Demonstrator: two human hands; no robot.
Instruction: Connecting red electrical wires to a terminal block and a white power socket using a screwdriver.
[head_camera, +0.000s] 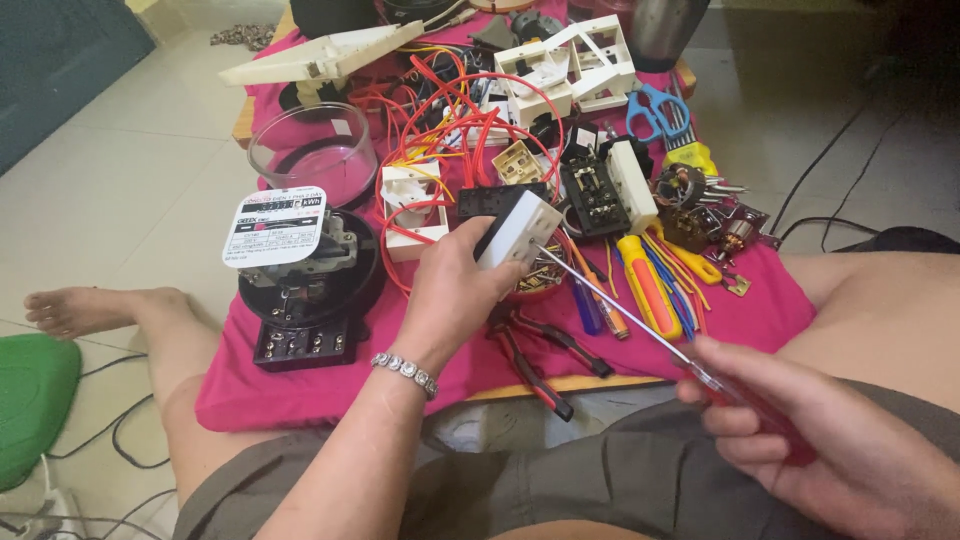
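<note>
While raised above the pink-draped table (300, 395), white switch module (520, 230) pinched in left hand (455, 290) fingers, met by screwdriver (640, 320) tip; red handle wrapped by right hand (830, 440) fingers. Beside: red-handled pliers (535, 355), black electricity meter (300, 280), tangled red wires (450, 110).

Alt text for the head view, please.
The left hand holds a white electrical block while the right hand aims a red-handled screwdriver at it, above a pink cloth crowded with an electricity meter, wires and tools.

Sparkly bracelet (405, 371) on left wrist; olive-grey shorts (600, 470); bare feet.
</note>
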